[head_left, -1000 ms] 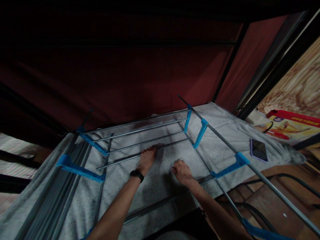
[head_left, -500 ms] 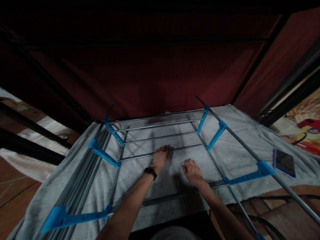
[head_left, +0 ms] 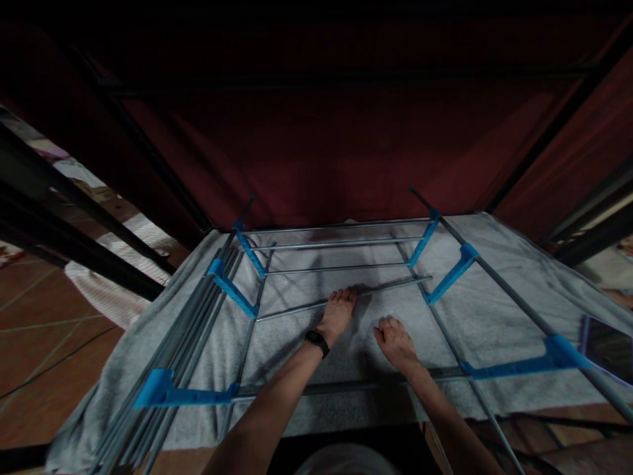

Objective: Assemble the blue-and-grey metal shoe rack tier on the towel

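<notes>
My left hand (head_left: 339, 310), with a dark band at its wrist, is closed on a thin metal tube (head_left: 395, 286) above the grey cloth. This tube lies slanted across the frame, its right end overlapping the right long bar near a blue plastic bracket (head_left: 450, 272). Its left end is near another blue bracket (head_left: 232, 290). My right hand (head_left: 395, 340) is loosely curled over the cloth, below the tube and apart from it; nothing shows in its fingers. Beyond my hands, crossbars (head_left: 341, 267) span the metal frame between the blue brackets.
A bundle of loose metal tubes (head_left: 192, 336) lies along the left side on the grey cloth (head_left: 499, 277). A phone (head_left: 608, 349) rests at the right edge. Dark posts (head_left: 143, 158) and a red panel (head_left: 316, 152) stand behind.
The tube in my left hand has shifted right and tilted, its right end now crossing the right long bar. The view has swung left. My right hand stays curled.
</notes>
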The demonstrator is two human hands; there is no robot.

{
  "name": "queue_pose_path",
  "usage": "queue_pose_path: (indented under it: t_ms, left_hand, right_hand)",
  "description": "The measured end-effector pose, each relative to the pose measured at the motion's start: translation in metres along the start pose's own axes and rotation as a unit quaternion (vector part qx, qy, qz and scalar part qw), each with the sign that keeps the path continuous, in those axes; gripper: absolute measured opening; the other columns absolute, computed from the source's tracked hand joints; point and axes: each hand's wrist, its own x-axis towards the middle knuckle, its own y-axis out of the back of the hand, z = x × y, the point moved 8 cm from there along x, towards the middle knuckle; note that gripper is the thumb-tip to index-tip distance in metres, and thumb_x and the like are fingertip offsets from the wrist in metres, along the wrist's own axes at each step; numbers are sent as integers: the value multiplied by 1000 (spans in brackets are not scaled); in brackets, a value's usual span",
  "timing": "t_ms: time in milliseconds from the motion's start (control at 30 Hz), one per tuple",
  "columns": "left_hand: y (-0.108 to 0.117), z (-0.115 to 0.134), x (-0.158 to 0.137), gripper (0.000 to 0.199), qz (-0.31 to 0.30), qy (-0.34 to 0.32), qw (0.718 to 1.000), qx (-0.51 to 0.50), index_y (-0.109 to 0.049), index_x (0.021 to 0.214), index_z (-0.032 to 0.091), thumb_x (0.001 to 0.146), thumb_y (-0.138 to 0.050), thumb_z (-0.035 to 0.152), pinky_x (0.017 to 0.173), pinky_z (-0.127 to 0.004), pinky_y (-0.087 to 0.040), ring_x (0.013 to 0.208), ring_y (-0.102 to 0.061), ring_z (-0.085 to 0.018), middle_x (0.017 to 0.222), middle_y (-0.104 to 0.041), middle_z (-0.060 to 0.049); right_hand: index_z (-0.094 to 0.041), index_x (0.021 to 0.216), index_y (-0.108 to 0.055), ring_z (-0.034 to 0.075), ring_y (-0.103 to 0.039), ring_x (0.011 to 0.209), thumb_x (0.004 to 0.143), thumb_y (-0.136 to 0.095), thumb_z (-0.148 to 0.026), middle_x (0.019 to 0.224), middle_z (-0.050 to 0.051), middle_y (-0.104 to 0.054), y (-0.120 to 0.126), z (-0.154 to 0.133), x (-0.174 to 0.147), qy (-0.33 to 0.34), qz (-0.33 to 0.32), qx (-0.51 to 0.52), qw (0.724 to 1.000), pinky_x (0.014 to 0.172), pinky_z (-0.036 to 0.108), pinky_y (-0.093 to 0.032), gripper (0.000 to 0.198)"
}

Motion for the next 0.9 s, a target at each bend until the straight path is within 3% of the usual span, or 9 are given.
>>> queue_pose_path:
  t_ms: [533, 667, 900]
  left_hand:
    - [5, 4, -27, 50, 19, 10, 1000, 21, -46, 139, 17, 92, -35, 4, 100, -39, -42, 114, -57, -23, 129, -59, -14]
    - [6, 6, -26, 49, 23, 24, 998, 55, -49, 137, 14, 92, -34, 3, 97, -41, -44, 111, -58, -25, 125, -61, -15]
    - [14, -4, -34, 46, 22, 37, 997, 71, -55, 131, 13, 92, -33, 3, 96, -43, -44, 110, -57, -26, 122, -62, -14]
  right_hand:
    - [-20, 98, -63, 22, -54, 98, 96, -48, -36, 104, 9, -62, 1, 1, 3, -39, -59, 13, 997, 83, 32, -42, 22]
    - [-20, 99, -63, 23, -53, 101, 96, -48, -34, 108, 9, -62, 5, 0, 6, -53, -68, 24, 996, 91, 34, -41, 21]
    - [-19, 97, -63, 23, -53, 101, 96, -46, -34, 103, 9, -62, 10, 0, 7, -71, -88, 64, 992, 90, 34, -41, 23]
